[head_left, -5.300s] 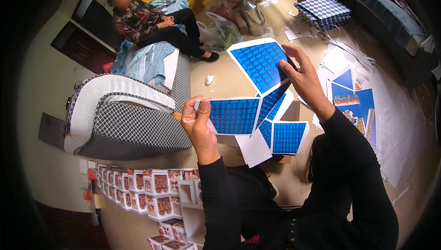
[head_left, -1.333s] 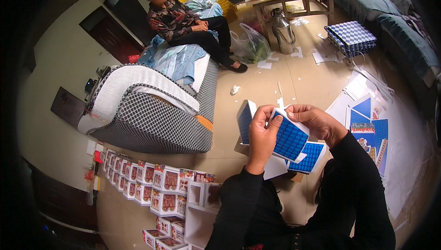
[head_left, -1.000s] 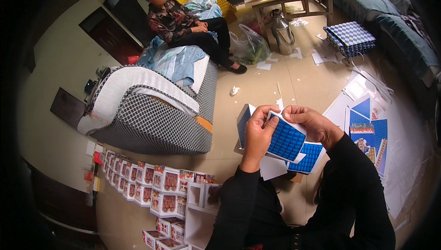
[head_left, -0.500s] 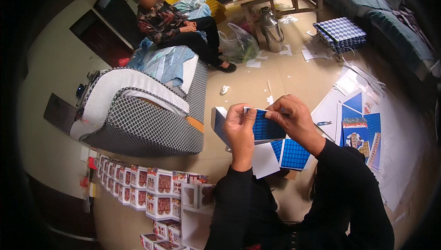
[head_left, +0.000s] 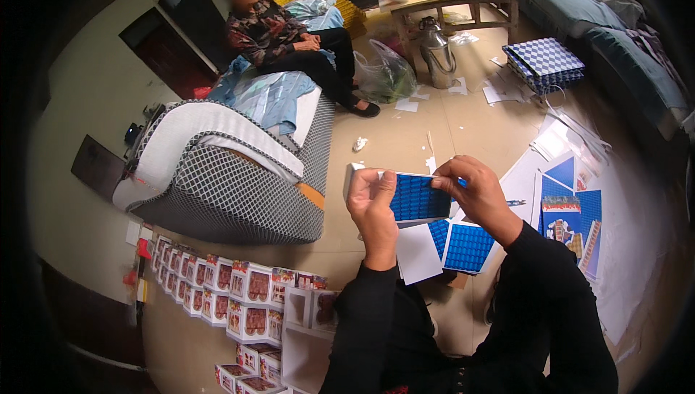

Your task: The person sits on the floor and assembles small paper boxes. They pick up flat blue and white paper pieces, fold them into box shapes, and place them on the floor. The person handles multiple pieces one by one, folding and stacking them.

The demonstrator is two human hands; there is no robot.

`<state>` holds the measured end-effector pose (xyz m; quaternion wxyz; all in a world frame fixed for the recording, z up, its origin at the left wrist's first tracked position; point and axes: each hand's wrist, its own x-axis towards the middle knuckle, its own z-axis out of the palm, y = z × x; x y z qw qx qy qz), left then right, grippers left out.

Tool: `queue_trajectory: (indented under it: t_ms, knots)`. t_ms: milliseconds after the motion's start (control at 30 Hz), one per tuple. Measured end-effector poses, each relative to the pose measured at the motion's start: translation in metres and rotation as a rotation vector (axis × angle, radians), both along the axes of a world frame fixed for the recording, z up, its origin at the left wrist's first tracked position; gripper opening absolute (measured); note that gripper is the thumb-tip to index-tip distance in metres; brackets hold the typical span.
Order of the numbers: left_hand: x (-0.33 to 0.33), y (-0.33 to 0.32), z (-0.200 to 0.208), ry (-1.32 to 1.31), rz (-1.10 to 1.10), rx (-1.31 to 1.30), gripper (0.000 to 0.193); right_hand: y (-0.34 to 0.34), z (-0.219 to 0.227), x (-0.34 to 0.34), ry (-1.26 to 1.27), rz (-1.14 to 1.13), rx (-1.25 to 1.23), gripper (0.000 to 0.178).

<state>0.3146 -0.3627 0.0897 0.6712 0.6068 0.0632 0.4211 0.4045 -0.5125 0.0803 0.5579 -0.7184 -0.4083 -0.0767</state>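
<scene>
Between my two hands is a blue card panel (head_left: 420, 200) with a tile-like pattern and a white edge. My left hand (head_left: 373, 202) grips its left side, thumb on the printed face. At its upper right corner, my right hand (head_left: 474, 195) pinches the edge with thumb and fingers. Just below the panel lie a plain white card (head_left: 418, 253) and another blue patterned card (head_left: 469, 248), close to my lap. Part of a further blue piece peeks out between them.
Several small white printed boxes (head_left: 250, 289) stand in rows at lower left. Cut printed sheets (head_left: 565, 209) lie on white paper at right. A patterned sofa (head_left: 239, 191) with a seated person (head_left: 268, 43) is at left. A metal flask (head_left: 436, 54) stands by the table (head_left: 463, 3).
The blue panel now faces me more fully, and the pale flap seen left of my left hand has mostly gone from sight. My right hand has moved slightly right and down.
</scene>
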Motion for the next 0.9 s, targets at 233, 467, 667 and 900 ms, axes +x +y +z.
queue_trajectory:
  t_ms: [233, 467, 667, 900]
  knots:
    - [-0.001, 0.006, 0.000, 0.049, 0.044, 0.123, 0.018, -0.004, -0.002, 0.008, 0.037, 0.020, -0.019, 0.010]
    - [-0.003, 0.009, -0.001, 0.054, -0.012, 0.248, 0.017, -0.012, -0.002, 0.018, 0.130, 0.128, -0.039, 0.015]
    - [-0.005, 0.015, 0.004, 0.132, 0.005, 0.441, 0.011, -0.016, -0.001, 0.024, 0.050, 0.088, -0.024, 0.013]
    - [-0.016, 0.068, 0.021, 0.159, 0.469, 0.494, 0.036, -0.028, -0.003, 0.043, 0.117, 0.062, 0.141, 0.013]
